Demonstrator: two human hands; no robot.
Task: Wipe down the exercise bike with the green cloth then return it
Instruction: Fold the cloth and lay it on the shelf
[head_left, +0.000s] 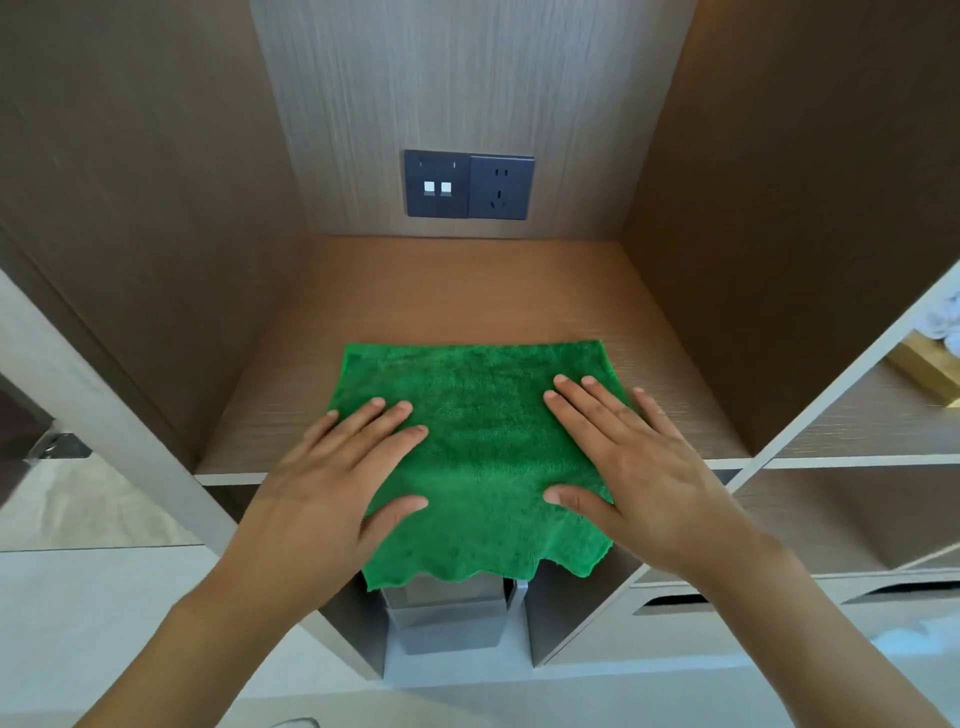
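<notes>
The green cloth (483, 447) lies spread flat on a wooden shelf (467, 291) inside a cabinet niche, with its wavy near edge hanging over the shelf's front. My left hand (332, 478) rests palm down on the cloth's left side, fingers spread. My right hand (639, 462) presses flat on its right side, fingers also apart. Neither hand grips the cloth. The exercise bike is not in view.
A dark wall plate with sockets (469, 184) sits on the niche's back wall. Brown side panels close the niche left and right. A grey bin (447, 618) stands in the compartment below. Open shelves to the right hold a gold box (930, 369) and white items.
</notes>
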